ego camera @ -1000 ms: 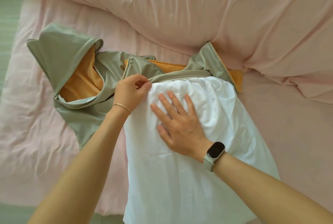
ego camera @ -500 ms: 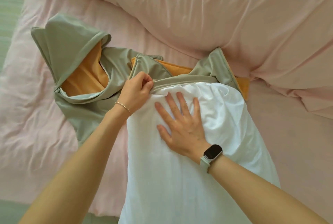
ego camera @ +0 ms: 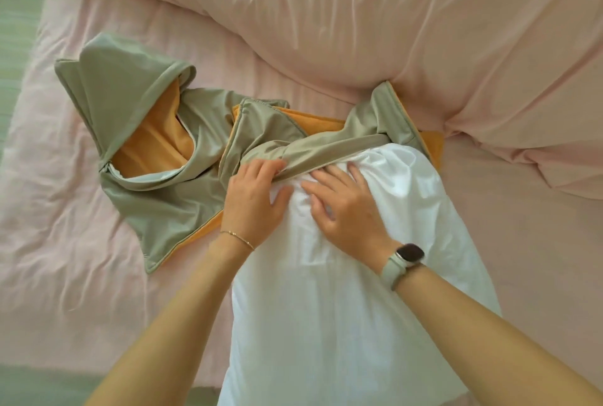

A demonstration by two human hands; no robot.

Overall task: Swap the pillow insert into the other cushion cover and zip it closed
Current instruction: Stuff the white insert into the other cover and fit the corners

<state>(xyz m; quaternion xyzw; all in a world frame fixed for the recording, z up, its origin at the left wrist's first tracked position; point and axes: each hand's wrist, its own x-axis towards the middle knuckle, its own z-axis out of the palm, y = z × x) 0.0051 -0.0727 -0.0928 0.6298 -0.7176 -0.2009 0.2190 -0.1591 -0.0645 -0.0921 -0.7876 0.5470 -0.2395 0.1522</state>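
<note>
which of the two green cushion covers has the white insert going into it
The right-hand sage-green cushion cover with orange lining: the white pillow insert enters its opening, whose edge the left hand holds. The other green cover lies apart at left, gaping and hollow.

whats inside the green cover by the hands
The top end of the white pillow insert sits inside the green cover; how far in is hidden by the fabric.

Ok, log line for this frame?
step: stuffing insert | left hand: grips cover edge | right hand: presses insert | zip: not yet
</note>
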